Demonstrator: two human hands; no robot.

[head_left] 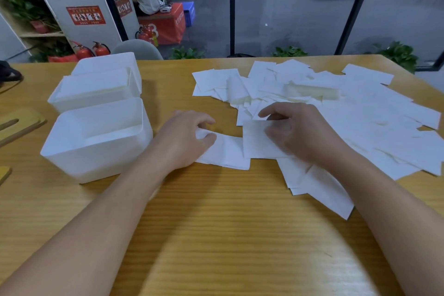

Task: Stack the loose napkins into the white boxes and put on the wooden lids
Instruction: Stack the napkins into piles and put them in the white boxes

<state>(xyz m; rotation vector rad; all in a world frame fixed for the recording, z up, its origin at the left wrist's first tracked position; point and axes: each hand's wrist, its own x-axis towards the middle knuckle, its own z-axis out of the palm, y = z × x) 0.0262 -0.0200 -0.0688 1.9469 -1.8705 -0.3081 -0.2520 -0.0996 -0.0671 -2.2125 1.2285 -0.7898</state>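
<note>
Beside the boxes [96,137], left hand [185,139] pinches a napkin [225,151]; right hand [295,132] grips another [257,142]; light, limp, best lifted by edges

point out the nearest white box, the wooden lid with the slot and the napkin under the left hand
nearest white box [79,163]: head view, on its front wall
wooden lid [28,119]: head view, on its top face by the slot
napkin [230,154]: head view, on its bare right half
</note>
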